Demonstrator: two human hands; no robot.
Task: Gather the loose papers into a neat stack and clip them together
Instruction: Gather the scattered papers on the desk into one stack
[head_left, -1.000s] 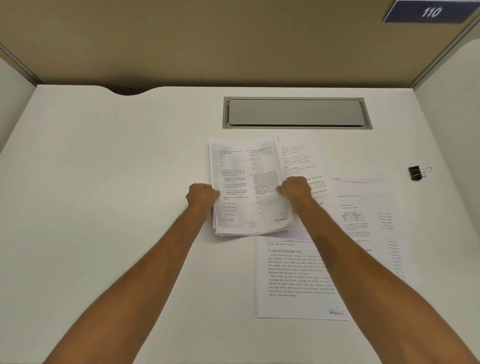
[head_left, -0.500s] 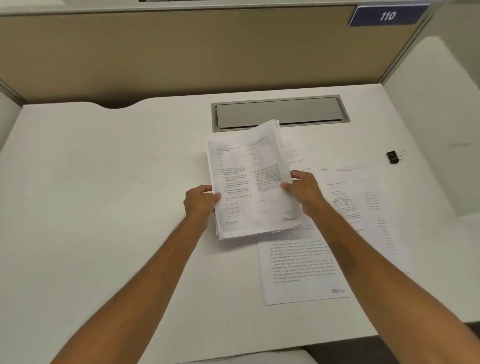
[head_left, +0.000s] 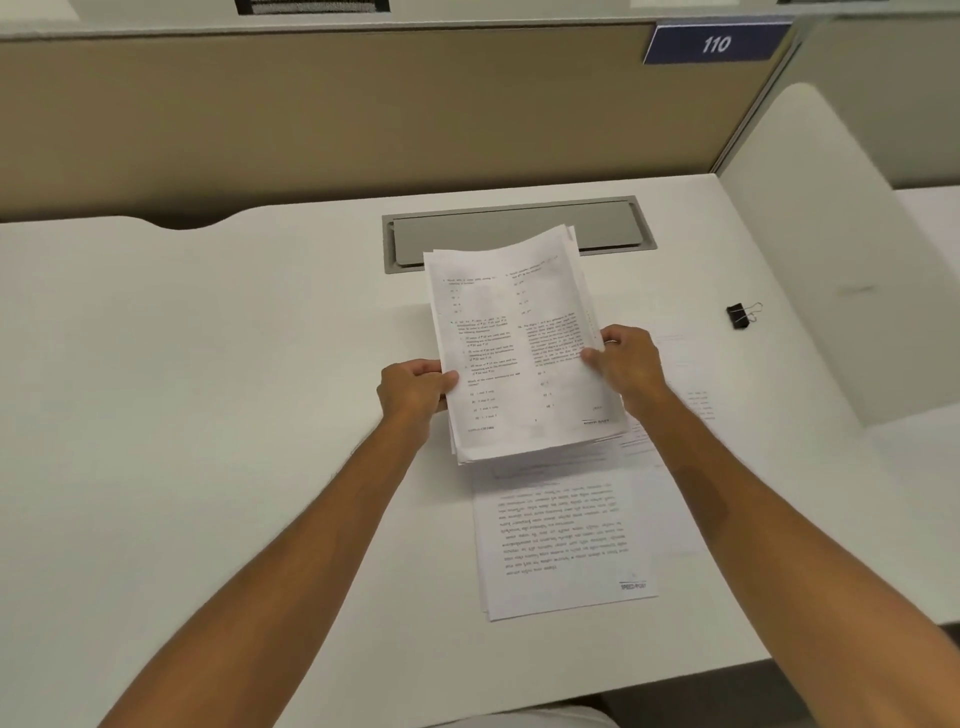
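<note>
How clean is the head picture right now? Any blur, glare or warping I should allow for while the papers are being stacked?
Head view: lighting soft and even, no glare on the desk; only a faint shadow under the held stack. Print on the stack and on the flat sheets is too soft to read. Wide-angle warping bends the partition edges. The binder clip is small but distinct; the left hand and right hand are sharp.

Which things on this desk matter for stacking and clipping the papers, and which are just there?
For the job:
held stack, left hand and right hand gripping it
loose sheets
binder clip

Just there:
grey cable flap
number sign
</note>
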